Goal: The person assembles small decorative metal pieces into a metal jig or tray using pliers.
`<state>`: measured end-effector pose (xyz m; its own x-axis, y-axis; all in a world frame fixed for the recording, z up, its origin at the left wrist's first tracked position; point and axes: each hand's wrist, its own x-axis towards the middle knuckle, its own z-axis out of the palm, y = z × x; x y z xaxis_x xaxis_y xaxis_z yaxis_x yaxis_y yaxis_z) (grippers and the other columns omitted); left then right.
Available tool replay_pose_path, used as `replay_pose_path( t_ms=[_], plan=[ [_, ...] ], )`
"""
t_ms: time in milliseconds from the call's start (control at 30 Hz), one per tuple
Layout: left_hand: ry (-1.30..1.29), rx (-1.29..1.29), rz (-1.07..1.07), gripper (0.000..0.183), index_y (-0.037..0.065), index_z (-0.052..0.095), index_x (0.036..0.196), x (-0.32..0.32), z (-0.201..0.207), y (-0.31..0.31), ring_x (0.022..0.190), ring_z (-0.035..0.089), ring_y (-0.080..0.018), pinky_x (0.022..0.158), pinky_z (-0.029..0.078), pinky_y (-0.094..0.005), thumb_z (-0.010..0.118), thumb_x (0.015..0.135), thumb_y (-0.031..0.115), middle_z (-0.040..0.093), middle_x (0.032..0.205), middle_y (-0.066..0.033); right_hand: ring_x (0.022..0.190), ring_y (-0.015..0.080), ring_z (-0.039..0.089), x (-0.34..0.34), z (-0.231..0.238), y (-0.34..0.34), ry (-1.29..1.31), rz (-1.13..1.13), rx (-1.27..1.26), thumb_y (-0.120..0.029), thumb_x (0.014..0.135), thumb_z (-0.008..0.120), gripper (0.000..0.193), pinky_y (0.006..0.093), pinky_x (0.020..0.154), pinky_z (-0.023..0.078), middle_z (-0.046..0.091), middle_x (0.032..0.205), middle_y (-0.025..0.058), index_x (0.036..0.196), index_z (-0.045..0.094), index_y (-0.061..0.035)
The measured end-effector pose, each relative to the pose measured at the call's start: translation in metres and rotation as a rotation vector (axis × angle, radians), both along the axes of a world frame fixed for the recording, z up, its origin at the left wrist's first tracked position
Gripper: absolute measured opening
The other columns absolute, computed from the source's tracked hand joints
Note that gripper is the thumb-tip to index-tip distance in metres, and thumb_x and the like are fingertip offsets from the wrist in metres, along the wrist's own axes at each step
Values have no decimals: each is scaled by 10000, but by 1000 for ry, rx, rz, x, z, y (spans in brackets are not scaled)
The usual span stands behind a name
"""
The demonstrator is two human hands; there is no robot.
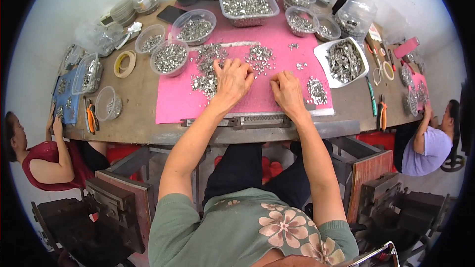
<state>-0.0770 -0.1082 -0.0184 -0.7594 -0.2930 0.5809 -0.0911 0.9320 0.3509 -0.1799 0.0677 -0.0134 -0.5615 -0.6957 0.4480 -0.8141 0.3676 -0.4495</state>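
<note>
On a pink mat (173, 100) lie loose piles of small shiny silver metal pieces (204, 85). My left hand (232, 80) rests palm down over the middle of these piles, its fingers apart and their tips among the pieces. Just right of it, my right hand (288, 93) is low over the mat, thumb and fingertips drawn together; whatever they may hold is hidden. Another pile of silver pieces (316, 91) lies beside the right hand. A white dish (322, 55) of larger, flat-looking metal pieces stands farther right.
Behind the mat are a big clear tub (247, 19) and several round bowls (169, 69) of metal pieces. Tape (124, 64), orange-handled pliers (90, 118) and more pliers (382, 113) lie at the sides. One person (54, 163) sits left, another (428, 148) right.
</note>
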Motion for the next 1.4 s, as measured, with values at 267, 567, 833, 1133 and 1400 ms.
replay_pose_path(
  t_ms=[267,567,833,1133,1400],
  plan=[
    [-14,-12,-166,79,118,708,889,20,25,6,876,586,-221,1078,286,-567,753,841,164,604,844,-19,846,326,627,11,21,12,-177,79,-50,-46,869,689,59,441,788,452,633,853,149,888,646,-10],
    [-57,151,-320,124,103,704,922,92,27,54,889,615,-212,1072,319,-532,758,813,128,634,890,-21,869,286,604,72,28,52,-235,223,-117,-31,840,735,110,400,804,433,629,905,91,917,658,-29],
    [-39,89,-276,156,96,703,951,92,17,59,884,625,-214,1087,314,-526,758,808,125,648,899,-22,888,282,599,81,16,49,-95,207,-145,-20,820,756,141,402,812,435,632,927,83,933,672,-31],
    [-63,256,-245,209,69,707,1139,80,30,42,949,653,-221,1106,307,-506,628,946,62,706,983,-46,918,289,639,60,24,52,-162,195,-163,-20,879,698,113,387,816,460,685,994,103,993,700,-24],
    [-407,-66,-149,554,50,411,1533,8,11,18,1500,227,-509,1155,99,-758,473,1065,340,320,1644,-141,1421,412,417,5,3,-2,75,86,134,-109,949,577,438,561,1133,359,507,1479,203,1364,548,29]
  ],
)
